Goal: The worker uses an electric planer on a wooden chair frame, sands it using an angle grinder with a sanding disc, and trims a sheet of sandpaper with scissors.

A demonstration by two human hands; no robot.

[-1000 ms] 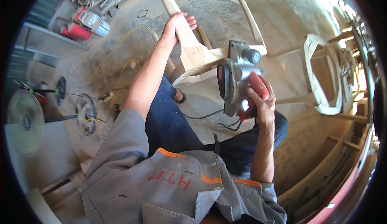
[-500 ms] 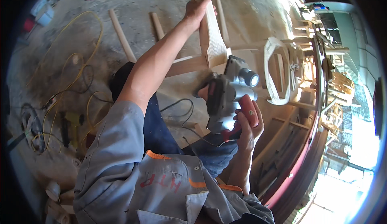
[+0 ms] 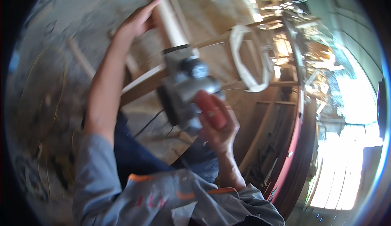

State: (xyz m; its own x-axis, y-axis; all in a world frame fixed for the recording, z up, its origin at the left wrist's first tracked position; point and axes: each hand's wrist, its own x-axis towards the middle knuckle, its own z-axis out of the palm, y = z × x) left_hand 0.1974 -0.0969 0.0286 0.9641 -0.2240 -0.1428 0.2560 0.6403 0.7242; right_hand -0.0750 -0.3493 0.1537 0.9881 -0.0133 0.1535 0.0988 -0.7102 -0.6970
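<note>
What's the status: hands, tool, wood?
Right hand gripping grey metal planer by red handle. Left hand against long pale wooden leg, grip blurred. Planer hides leg's near end; contact unclear.

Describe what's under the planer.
A pale wooden leg and a wooden rail disappear beneath the planer; their covered parts, and any contact with its underside, can't be seen.

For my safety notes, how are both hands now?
Left hand: at the wooden leg; grip too blurred to tell.
Right hand: closed, holding the power planer.
</note>
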